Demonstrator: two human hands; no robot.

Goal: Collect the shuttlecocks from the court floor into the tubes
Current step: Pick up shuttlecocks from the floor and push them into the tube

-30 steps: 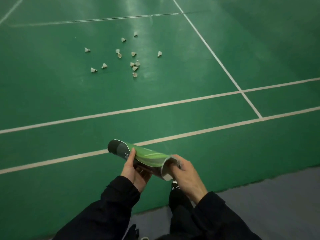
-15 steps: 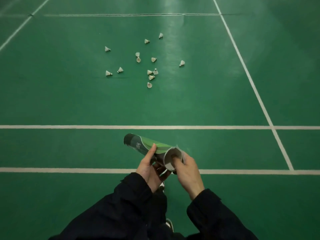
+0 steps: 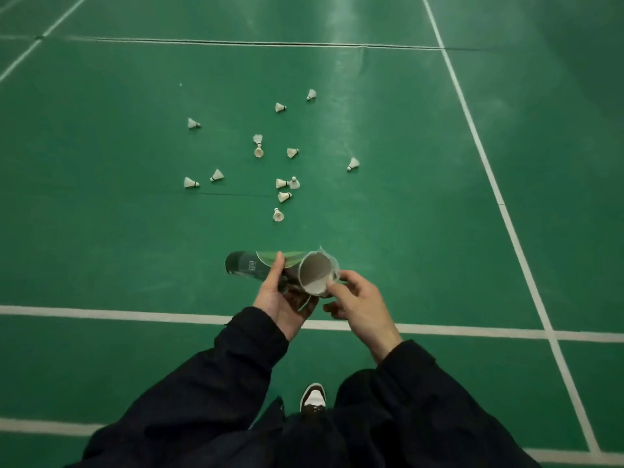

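Preparation step: left hand [image 3: 282, 298] grasps the shuttlecock tube [image 3: 280, 266] at lower centre; right hand [image 3: 359, 304] pinches its clear cap [image 3: 332, 270] at the open mouth. Shuttlecocks [image 3: 278, 215] lie scattered on the court floor [image 3: 101, 231] mid-frame. Next: clear the cap, approach, stoop.

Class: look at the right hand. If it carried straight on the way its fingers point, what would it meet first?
Most likely the open mouth of the tube: the right hand points up-left, its fingertip already at the rim, though depth is unclear.
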